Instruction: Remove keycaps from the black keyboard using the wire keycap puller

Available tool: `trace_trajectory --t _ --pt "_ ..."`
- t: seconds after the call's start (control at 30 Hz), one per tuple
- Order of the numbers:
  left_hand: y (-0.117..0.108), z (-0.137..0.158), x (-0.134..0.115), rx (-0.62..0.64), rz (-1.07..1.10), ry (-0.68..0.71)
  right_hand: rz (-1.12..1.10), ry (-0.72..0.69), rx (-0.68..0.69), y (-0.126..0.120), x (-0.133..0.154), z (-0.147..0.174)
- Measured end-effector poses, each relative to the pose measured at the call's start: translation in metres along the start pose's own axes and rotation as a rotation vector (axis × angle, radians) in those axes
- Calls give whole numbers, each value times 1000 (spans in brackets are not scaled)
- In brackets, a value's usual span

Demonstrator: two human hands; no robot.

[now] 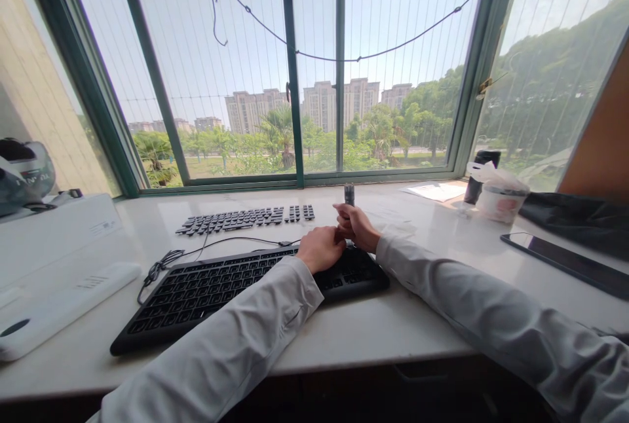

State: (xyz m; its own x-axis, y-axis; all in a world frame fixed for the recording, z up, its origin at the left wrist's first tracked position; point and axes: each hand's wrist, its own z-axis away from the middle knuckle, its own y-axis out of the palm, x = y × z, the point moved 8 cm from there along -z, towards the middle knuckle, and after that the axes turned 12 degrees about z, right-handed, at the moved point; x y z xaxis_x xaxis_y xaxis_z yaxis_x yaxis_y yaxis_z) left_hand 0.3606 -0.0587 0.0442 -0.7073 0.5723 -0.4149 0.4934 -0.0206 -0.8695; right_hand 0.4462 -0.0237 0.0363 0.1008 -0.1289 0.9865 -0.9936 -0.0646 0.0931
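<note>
A black keyboard (216,295) lies on the white counter with its keycaps off, showing rows of bare switch seats. My right hand (360,226) is above its right part, closed around a dark, ribbed handle (349,194) that sticks up from the fist. The handle's lower end is hidden, so its kind cannot be told. My left hand (322,249) rests over the keyboard just left of it, touching or nearly touching the right hand. Its fingers curl inward, and what they hold, if anything, is hidden. Behind the keyboard, loose black keycaps (236,219) are laid out in keyboard order.
A coiled cable (164,262) runs behind the keyboard. At left are a white box (59,233), a long white device (73,305) and a helmet (29,171). At right are a phone-like dark slab (565,262), a bagged cup (498,200), a black bottle (481,177) and paper (437,192).
</note>
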Motion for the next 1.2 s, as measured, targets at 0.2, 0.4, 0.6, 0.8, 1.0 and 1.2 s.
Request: trace_trajectory --t 0.2,0.4,0.6,0.8,1.0,1.2 --pt "-4 0 4 -13 -30 -77 -50 106 259 11 -8 -12" --pt "-1 -2 8 9 37 -83 -38 206 471 17 -13 -11" --pt "-6 -2 11 -18 39 -98 -40 275 614 19 -18 -13" --pt "-11 -1 13 -53 -16 -116 -27 320 695 26 -24 -16" --pt "-17 -2 19 -92 27 -121 -46 332 724 28 -23 -14" --pt "-20 -3 21 -106 20 -144 -61 351 795 30 -23 -15"
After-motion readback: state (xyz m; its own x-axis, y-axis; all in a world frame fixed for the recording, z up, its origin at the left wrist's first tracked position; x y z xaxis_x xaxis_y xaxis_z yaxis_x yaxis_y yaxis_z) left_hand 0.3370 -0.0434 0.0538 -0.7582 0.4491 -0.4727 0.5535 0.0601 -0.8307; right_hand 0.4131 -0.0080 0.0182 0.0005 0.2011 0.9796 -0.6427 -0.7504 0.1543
